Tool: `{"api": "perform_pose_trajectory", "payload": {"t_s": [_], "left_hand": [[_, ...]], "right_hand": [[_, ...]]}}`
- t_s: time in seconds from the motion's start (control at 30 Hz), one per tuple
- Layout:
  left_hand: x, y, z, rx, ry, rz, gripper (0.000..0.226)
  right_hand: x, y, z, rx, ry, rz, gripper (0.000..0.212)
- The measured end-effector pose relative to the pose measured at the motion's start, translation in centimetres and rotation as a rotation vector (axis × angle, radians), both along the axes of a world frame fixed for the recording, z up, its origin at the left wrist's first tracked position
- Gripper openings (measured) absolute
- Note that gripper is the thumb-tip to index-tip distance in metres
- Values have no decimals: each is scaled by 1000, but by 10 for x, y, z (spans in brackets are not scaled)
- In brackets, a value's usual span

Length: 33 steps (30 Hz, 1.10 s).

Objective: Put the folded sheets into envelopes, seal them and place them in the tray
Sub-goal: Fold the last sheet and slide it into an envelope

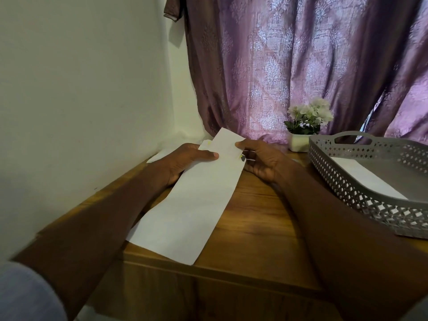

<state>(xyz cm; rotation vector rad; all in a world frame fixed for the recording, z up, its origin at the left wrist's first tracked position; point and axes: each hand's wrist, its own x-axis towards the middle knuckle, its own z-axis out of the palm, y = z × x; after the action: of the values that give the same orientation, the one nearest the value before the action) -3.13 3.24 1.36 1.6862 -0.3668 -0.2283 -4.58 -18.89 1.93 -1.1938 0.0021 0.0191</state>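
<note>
plain off-white wall on the left, meets a purple-brown patterned curtain hanging across the back. light glows through the fabric, brightest right of centre. wooden tabletop, warm brown grain, pushed into the corner. small white pot of pale flowers stands at its far edge, against the curtain.

Left hand and right hand pinching

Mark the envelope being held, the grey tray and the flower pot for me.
envelope (196, 200): head view, on its flat white face, midway along.
grey tray (347, 181): head view, on its perforated near-left wall.
flower pot (297, 142): head view, on the white pot's front, below the flowers.
</note>
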Motion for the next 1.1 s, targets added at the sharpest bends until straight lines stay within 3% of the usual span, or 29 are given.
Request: {"api": "perform_pose_trajectory", "payload": {"t_s": [0.17, 0.3, 0.4, 0.5, 0.6, 0.77, 0.9, 1.1], "left_hand": [[1, 1, 2, -60, 49, -5, 58], [2, 0, 2, -66, 53, 18, 52], [2, -1, 2, -40, 42, 19, 57], [2, -1, 2, -49, 39, 24, 39], [1, 0, 2, -42, 26, 36, 36], [0, -1, 3, -61, 26, 25, 37], [-3, -1, 4, -60, 41, 22, 33], [-4, 0, 5, -77, 71, 4, 39]], "right_hand": [[3, -1, -2, 87, 7, -39, 25], [4, -1, -3, 80, 9, -48, 17], [3, -1, -2, 47, 4, -37, 19], [2, -1, -1, 16, -2, -14, 23], [2, -1, -1, -7, -5, 12, 23], [6, -1, -3, 70, 14, -41, 30], [7, -1, -4, 45, 23, -61, 16], [5, -3, -3, 50, 10, -7, 18]]}}
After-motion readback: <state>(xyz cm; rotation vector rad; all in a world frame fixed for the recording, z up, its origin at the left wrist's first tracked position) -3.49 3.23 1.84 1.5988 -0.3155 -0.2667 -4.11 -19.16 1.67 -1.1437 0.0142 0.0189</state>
